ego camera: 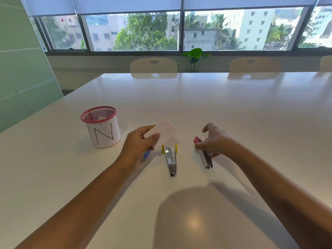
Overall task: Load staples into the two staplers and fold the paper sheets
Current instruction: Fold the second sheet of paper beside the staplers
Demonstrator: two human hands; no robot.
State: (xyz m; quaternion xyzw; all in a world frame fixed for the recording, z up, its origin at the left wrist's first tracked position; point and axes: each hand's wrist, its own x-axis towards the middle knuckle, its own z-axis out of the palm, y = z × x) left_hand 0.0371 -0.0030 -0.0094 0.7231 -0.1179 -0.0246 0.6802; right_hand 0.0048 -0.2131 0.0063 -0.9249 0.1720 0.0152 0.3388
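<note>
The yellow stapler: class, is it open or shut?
Open. The yellow stapler lies on the table with its two metal arms splayed in a V.

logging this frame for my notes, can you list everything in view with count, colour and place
paper sheet: 1, white, held above the table in the left hand
yellow stapler: 1, chrome with yellow ends, on the table centre, opened
pink stapler: 1, chrome with pink end, on the table under the right hand
blue box: 1, blue, mostly hidden under the left hand
mesh cup: 1, red mesh, white wrap marked "IN", left on the table
table: 1, white
chairs: 3 partly visible, beige, far side
plant: 1, green, by the window
left hand: 1, pinching the paper
right hand: 1, over the pink stapler
</note>
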